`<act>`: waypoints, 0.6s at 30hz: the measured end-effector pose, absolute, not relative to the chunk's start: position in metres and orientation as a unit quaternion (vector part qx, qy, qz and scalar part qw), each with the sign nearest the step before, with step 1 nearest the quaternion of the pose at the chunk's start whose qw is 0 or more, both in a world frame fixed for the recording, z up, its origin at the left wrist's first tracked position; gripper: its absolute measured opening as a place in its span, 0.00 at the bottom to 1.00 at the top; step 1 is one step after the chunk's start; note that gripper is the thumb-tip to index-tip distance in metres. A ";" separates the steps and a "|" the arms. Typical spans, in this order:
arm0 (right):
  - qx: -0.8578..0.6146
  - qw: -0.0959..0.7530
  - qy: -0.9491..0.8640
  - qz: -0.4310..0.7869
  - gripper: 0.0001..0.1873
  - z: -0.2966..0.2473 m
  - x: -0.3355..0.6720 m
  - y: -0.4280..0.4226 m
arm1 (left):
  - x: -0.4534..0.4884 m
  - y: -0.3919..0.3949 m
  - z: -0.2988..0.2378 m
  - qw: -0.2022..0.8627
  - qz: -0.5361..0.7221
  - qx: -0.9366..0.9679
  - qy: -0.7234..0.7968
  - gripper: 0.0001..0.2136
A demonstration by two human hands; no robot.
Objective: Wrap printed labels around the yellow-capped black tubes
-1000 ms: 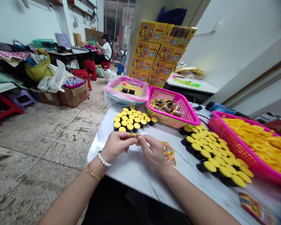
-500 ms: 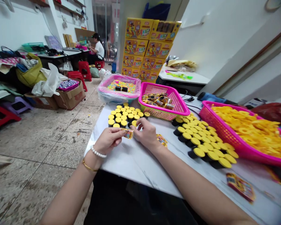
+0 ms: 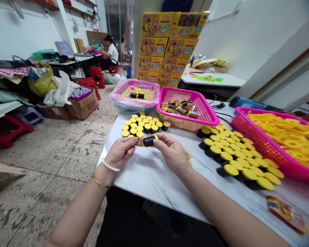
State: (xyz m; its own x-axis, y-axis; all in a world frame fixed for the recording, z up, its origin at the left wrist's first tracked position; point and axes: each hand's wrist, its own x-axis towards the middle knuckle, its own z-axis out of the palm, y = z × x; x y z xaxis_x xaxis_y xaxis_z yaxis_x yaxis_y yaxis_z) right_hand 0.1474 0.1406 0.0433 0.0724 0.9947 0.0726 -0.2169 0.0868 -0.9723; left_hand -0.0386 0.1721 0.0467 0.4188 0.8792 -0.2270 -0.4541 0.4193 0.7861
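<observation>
Between thumb and fingers, my left hand (image 3: 122,151) pinches a printed label sleeve (image 3: 139,141). My right hand (image 3: 171,151) grips a small black container with a yellow lid (image 3: 149,141) by its lid end. The container lies sideways, its black end at the sleeve's edge; whether it sits inside the sleeve I cannot tell. Just beyond my hands stands a group of yellow-lidded black containers (image 3: 139,128). A larger group of the same containers (image 3: 229,149) is to the right. Some printed sleeves (image 3: 187,155) lie partly hidden behind my right hand.
A pink basket of wrapped containers (image 3: 195,118) and a plastic-lined basket of coloured beads (image 3: 136,91) stand at the back. Yellow rings fill a pink basket (image 3: 243,137) on the right. A stack of printed sleeves (image 3: 287,213) lies near right. Another person (image 3: 112,53) sits far off.
My right hand has lifted a yellow-lidded black container from the near group and brought it sideways to the label sleeve. My left hand still holds the sleeve. The view has shifted slightly.
</observation>
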 end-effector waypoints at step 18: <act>-0.452 0.585 -0.495 0.457 0.20 0.048 0.138 0.127 | -0.035 0.171 0.050 0.808 0.416 0.285 0.305 0.09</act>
